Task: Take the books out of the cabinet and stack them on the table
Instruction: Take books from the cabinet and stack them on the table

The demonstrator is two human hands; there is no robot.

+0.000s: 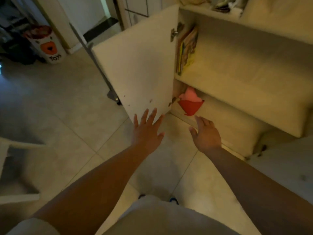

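A: Starting far out to the left of the left hand, what's there?

B: A white bin (46, 44) with an orange bear face and the word "TOYS". Dark shapes beside it are too dim to name. Lower left, a pale piece of furniture (10, 167) is blurred and cut off by the frame edge.

A: And the hands?

B: The left hand (147, 131) is spread flat, fingers straight, its fingertips lying over the lower corner of the open door (140, 65). Whether they press it or hover, I cannot tell. The right hand (205, 134) is also open, fingers loosely extended, holding nothing, just below the cabinet's (254, 78) bottom edge.

A: Where are the books?

B: Up beyond the right hand, on the middle shelf: the books (186, 50) stand upright against the left wall, just behind the hinge. Titles are unreadable, and the count is unclear.

A: Anything nearer?

B: A red and pink thing (191, 102) just above the right fingertips, on the lower shelf, partly hidden by the shelf above. On the top shelf, things (225, 4) are cut off by the frame.
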